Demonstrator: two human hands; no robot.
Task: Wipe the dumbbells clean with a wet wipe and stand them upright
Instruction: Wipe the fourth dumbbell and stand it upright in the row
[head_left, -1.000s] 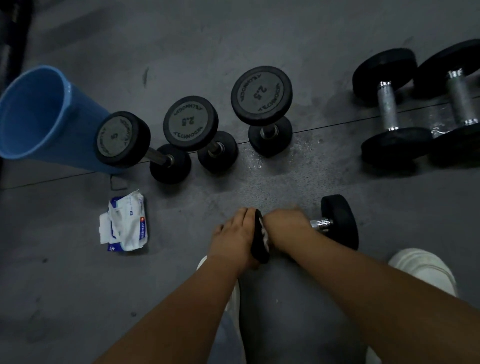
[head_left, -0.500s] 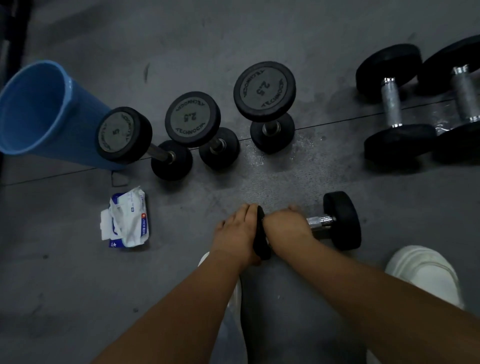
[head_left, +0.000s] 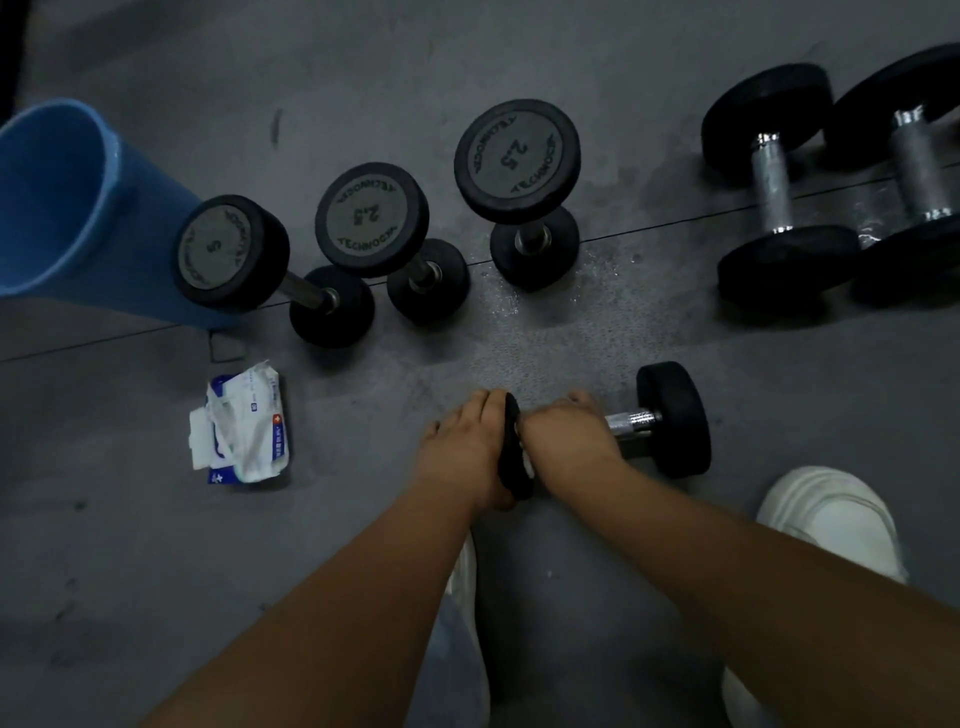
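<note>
Six dumbbells (head_left: 517, 161) (three upright), one wipe pack (head_left: 244, 431), one blue bin (head_left: 52, 197), two shoes (head_left: 831, 519).

Down on a gym floor here, dark speckled rubber flooring (head_left: 571, 67) all around, three black upright dumbbells (head_left: 371, 218) stamped 5 and 2.5 lined up far left of centre, and two bigger chrome-handled dumbbells (head_left: 774, 187) lying far right.
</note>
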